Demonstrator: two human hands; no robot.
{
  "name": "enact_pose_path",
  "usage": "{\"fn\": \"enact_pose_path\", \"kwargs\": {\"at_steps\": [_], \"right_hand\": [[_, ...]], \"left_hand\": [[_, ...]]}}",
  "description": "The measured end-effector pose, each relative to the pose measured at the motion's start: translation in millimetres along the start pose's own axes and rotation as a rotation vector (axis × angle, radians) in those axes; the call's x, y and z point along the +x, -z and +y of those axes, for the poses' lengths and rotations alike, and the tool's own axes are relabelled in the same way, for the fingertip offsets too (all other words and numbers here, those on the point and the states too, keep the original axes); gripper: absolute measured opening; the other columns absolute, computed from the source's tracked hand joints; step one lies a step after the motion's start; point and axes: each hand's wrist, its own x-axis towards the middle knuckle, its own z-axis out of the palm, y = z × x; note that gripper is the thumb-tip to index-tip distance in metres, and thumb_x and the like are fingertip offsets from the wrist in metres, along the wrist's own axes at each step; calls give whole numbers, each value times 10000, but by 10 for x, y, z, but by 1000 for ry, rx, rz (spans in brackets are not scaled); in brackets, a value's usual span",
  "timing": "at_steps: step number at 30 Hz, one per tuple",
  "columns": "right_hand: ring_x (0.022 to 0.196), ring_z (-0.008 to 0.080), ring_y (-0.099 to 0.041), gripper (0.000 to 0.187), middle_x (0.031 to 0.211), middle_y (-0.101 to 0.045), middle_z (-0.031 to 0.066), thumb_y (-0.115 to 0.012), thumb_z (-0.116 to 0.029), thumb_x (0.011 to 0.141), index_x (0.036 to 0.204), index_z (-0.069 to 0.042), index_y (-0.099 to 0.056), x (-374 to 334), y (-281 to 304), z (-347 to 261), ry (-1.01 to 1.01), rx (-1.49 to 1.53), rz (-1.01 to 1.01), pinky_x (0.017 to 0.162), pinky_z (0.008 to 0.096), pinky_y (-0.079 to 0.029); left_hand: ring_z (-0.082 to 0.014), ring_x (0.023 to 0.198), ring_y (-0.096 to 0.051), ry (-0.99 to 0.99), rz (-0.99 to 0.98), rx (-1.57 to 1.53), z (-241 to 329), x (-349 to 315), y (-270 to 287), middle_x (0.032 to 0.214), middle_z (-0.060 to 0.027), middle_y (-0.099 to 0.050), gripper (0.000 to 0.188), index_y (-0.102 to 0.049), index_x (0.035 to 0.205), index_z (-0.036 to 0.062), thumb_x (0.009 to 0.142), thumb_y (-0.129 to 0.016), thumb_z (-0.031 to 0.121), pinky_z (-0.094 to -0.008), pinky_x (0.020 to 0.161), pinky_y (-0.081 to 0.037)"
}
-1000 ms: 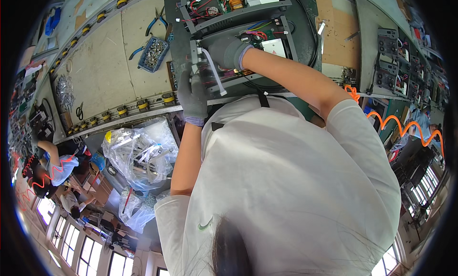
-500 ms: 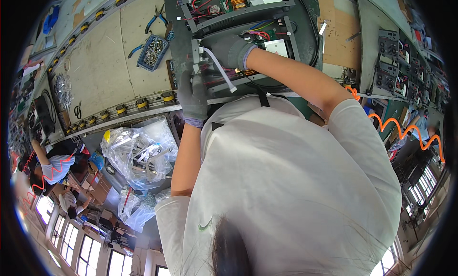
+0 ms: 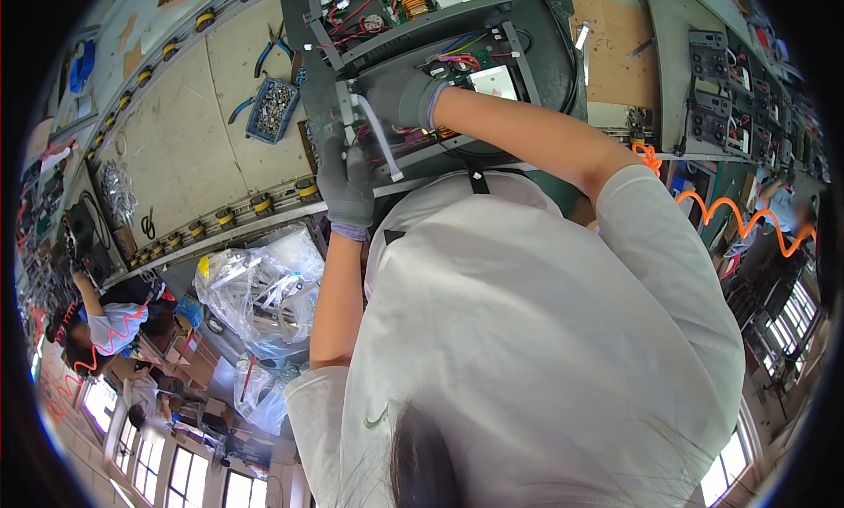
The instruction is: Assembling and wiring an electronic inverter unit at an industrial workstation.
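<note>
A dark metal chassis (image 3: 457,143) with wires and circuit boards inside lies in front of me. At its left end stands a narrow grey end panel (image 3: 345,104), from which a white flat cable (image 3: 380,139) hangs toward me. My left hand (image 3: 345,187), in a grey glove, has its fingers closed on the panel's near end. Inside the chassis, my gloved right hand (image 3: 406,101) reaches leftward to the panel's inner side; its fingertips are hidden. Coloured wires (image 3: 462,61) and a white-labelled block (image 3: 494,83) sit right of that hand.
A second open chassis (image 3: 413,25) lies beyond the first. To the left are a blue tray of screws (image 3: 272,111), pliers (image 3: 274,49) and a roller rail (image 3: 224,216). Bagged parts (image 3: 259,288) lie beside my left arm. An orange coiled hose (image 3: 747,214) hangs at right.
The whole view has shifted slightly, moving the bench leftward in the picture. My left hand stays at the panel and my right hand inside the chassis, with little visible change.
</note>
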Motion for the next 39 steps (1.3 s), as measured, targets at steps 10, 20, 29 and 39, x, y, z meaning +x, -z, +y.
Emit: {"fn": "enact_pose_path", "kwargs": {"at_steps": [10,20,29,39], "right_hand": [[875,376,-703,191,927,-723,184,-638,-135,810,948,-59,-747,25,13,-30,-26,-25,60,751,473,-556],[1072,279,-640,282,1122,-655,132,-627,-202,878,1150,-132,-658,-435,-42,-13,200,516,318,958,379,-493],[1092,211,-621,385,1211,-652,122,-610,-208,957,1320,-84,-587,-431,-235,252,51,1110,214,980,352,-484],[912,310,-694,251,968,-724,97,-710,-157,794,1045,-169,-718,-181,-236,130,-292,647,454,810,428,-545]], "left_hand": [[-159,697,-604,147,-106,-122,152,1,75,930,-102,-626,430,-526,1333,-23,965,-537,199,-296,647,-504],[-135,920,-616,-26,25,-176,467,-40,-85,1103,-118,-624,532,-462,1387,10,897,-642,110,-288,793,-529],[-281,793,-689,-172,-9,687,585,415,-231,896,-108,-685,506,-588,1276,134,779,-673,172,-391,729,-545],[-62,645,-474,1,-55,-85,136,689,-47,693,35,-550,170,-669,910,38,791,-775,99,-212,588,-380]]}}
